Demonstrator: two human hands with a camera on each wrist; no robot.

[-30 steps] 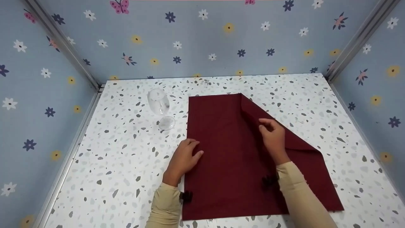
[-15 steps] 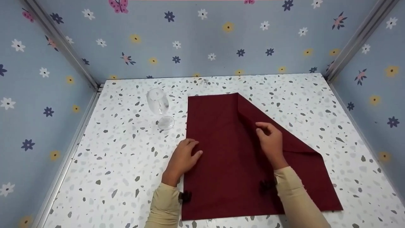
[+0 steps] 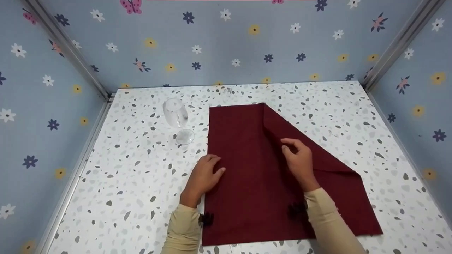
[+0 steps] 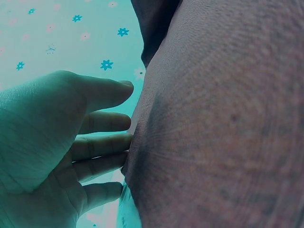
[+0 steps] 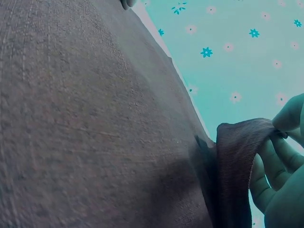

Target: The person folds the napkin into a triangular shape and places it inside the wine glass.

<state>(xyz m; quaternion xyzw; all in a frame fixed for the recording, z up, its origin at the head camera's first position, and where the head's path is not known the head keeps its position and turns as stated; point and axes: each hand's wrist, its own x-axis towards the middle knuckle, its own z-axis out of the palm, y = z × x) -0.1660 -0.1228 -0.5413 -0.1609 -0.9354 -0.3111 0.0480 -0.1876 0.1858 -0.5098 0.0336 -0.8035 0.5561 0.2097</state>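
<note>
A dark red cloth [image 3: 240,169] lies on the speckled table with its far right corner folded over toward the middle. My right hand [image 3: 299,160] holds that turned-over part a little above the rest of the cloth. In the right wrist view, the thumb and fingers pinch the edge of the lifted cloth flap [image 5: 237,161]. At the cloth's left edge rests my left hand [image 3: 204,175]. Its fingers [image 4: 107,145] are extended in the left wrist view, their tips touching the cloth's edge. The underside of the fold is mostly hidden.
A clear stemmed glass [image 3: 176,114] is on the table left of the cloth, beyond my left hand. Flower-patterned walls [image 3: 226,42] enclose the back and both sides of the speckled table [image 3: 134,169].
My right hand has moved slightly left and toward me, drawing the pinched cloth along, so the fold has shifted left. The left hand has stayed in place.
</note>
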